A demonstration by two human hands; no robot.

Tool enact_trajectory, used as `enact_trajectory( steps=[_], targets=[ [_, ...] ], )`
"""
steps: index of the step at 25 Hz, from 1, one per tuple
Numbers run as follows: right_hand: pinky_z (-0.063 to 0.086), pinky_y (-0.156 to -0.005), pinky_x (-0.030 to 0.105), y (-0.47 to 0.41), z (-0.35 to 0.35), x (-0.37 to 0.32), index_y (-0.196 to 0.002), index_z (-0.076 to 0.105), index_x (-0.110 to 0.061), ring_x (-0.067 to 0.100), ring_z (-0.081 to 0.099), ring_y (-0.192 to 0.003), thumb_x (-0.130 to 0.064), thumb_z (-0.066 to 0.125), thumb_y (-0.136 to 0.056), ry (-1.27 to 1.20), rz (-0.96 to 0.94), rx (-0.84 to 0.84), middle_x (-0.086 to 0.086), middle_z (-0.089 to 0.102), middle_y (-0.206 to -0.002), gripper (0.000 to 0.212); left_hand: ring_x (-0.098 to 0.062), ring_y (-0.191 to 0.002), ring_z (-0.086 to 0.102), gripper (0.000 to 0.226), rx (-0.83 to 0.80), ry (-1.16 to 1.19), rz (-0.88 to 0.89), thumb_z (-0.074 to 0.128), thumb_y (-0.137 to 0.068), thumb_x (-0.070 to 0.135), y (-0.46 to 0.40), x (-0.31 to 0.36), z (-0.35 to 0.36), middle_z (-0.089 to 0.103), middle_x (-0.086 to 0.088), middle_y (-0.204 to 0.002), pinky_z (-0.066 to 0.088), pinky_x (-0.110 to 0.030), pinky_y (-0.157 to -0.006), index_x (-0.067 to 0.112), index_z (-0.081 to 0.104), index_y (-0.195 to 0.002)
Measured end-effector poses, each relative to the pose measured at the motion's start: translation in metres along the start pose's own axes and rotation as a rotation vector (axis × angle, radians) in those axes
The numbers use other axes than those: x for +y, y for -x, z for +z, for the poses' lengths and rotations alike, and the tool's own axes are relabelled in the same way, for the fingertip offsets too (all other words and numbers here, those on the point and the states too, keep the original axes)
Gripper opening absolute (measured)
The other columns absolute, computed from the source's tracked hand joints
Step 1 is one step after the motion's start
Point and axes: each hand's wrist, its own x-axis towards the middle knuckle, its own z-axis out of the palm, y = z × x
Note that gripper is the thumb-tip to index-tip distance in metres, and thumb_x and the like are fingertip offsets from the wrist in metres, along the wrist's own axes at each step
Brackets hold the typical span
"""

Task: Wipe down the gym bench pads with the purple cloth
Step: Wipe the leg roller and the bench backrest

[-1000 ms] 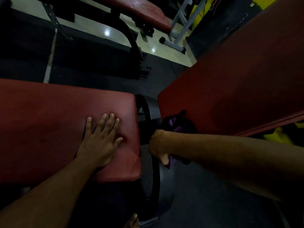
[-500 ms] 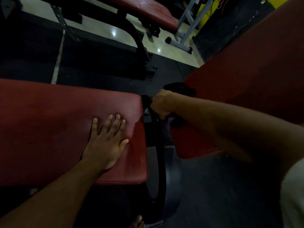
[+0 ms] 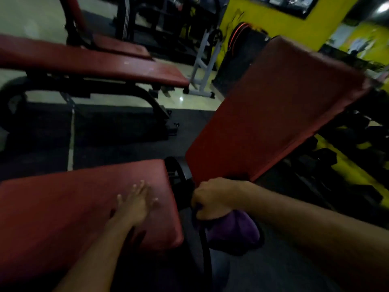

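Note:
A red seat pad lies flat at the lower left. My left hand rests flat on its right end, fingers spread. A red back pad slopes up to the right. My right hand grips the purple cloth just below the back pad's lower end, beside the black frame in the gap between the two pads. Most of the cloth hangs bunched under my fist.
A second red bench on a black frame stands across the floor behind. A white rack leg and a yellow wall are at the back. Dark dumbbells lie on the floor at right.
My right hand with the cloth came back down from the back pad's lower edge to below it. The view tilted up, showing more of the room. My left hand stayed on the seat pad.

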Motion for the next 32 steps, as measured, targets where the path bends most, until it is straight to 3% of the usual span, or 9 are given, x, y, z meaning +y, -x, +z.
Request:
enact_trajectory(
  steps=[5,9,14,17,19,22,25,28,32],
  targets=[
    [0.054,-0.076,0.039,0.142,0.026,0.02,-0.097,0.069,-0.024,0.01,0.062,-0.077,-0.031,0.058,-0.089,-0.662,0.294,0.479,-0.007,0.069,-0.087,0.015,-0.017,-0.156,0.019,0.062,0.064,0.065,0.114,0.036,-0.108,0.048,0.093,0.071,-0.036,0.015,0.003,-0.171,0.009,-0.053,-0.126,0.026,0.016,-0.163],
    [0.049,-0.07,0.037,0.199,0.065,0.005,-0.083,0.063,-0.018,0.005,0.053,-0.062,-0.018,0.061,-0.091,-1.099,0.441,0.904,-0.008,0.061,-0.07,0.008,-0.021,-0.153,0.028,0.061,0.135,0.124,0.174,0.043,-0.107,0.047,0.15,0.122,-0.091,0.026,0.001,-0.168,0.011,-0.05,-0.126,0.028,0.023,-0.161],
    [0.046,-0.07,0.028,0.222,0.076,0.036,-0.09,0.063,-0.016,0.01,0.058,-0.074,-0.02,0.061,-0.097,-1.385,0.445,1.14,0.003,0.067,-0.082,0.008,-0.024,-0.149,0.033,0.065,0.206,0.18,0.287,0.044,-0.104,0.056,0.128,0.186,-0.134,0.029,0.0,-0.166,0.026,-0.053,-0.122,0.031,0.026,-0.16],
    [0.046,-0.078,0.012,0.199,0.086,0.079,-0.104,0.062,-0.026,0.006,0.062,-0.091,-0.019,0.059,-0.098,-1.548,0.452,1.132,-0.006,0.069,-0.102,0.01,-0.02,-0.153,0.027,0.066,0.174,0.258,0.318,0.04,-0.104,0.059,0.06,0.23,-0.135,0.019,0.004,-0.169,0.025,-0.054,-0.123,0.034,0.019,-0.162],
    [0.04,-0.094,0.015,0.187,0.091,0.095,-0.13,0.055,-0.022,0.007,0.057,-0.111,-0.021,0.057,-0.099,-1.669,0.495,1.084,-0.005,0.058,-0.13,0.031,-0.017,-0.156,0.015,0.065,0.132,0.316,0.312,0.036,-0.106,0.055,0.035,0.252,-0.129,0.009,0.006,-0.171,0.016,-0.05,-0.127,0.034,0.012,-0.163],
    [0.029,-0.102,0.021,0.211,0.077,0.101,-0.148,0.039,-0.022,0.007,0.042,-0.124,-0.025,0.056,-0.099,-1.889,0.622,0.992,-0.008,0.045,-0.14,0.052,-0.013,-0.157,0.008,0.064,0.042,0.394,0.266,0.035,-0.108,0.049,0.044,0.285,-0.135,0.007,0.006,-0.171,0.013,-0.037,-0.125,0.029,0.011,-0.164],
    [0.034,-0.094,0.02,0.274,0.048,0.101,-0.132,0.04,-0.037,0.007,0.051,-0.112,-0.022,0.051,-0.102,-2.046,0.697,0.93,-0.015,0.055,-0.123,0.035,-0.014,-0.156,0.012,0.063,-0.058,0.387,0.184,0.039,-0.108,0.045,0.084,0.321,-0.154,0.012,0.002,-0.171,0.015,-0.034,-0.124,0.028,0.014,-0.164],
    [0.046,-0.085,0.022,0.336,0.036,0.102,-0.119,0.056,-0.04,0.006,0.061,-0.104,-0.024,0.049,-0.103,-2.156,0.71,0.851,-0.008,0.065,-0.12,0.023,-0.015,-0.154,0.021,0.064,-0.168,0.337,0.125,0.046,-0.107,0.041,0.127,0.346,-0.169,0.017,0.0,-0.17,0.02,-0.035,-0.126,0.029,0.017,-0.162],
    [0.046,-0.092,0.029,0.424,0.048,0.115,-0.107,0.061,-0.037,0.01,0.062,-0.103,-0.017,0.048,-0.103,-2.248,0.82,0.846,-0.005,0.066,-0.115,0.023,-0.017,-0.15,0.032,0.066,-0.191,0.27,0.095,0.056,-0.104,0.038,0.166,0.383,-0.181,0.028,0.001,-0.166,0.027,-0.035,-0.123,0.03,0.023,-0.161]
  ],
)
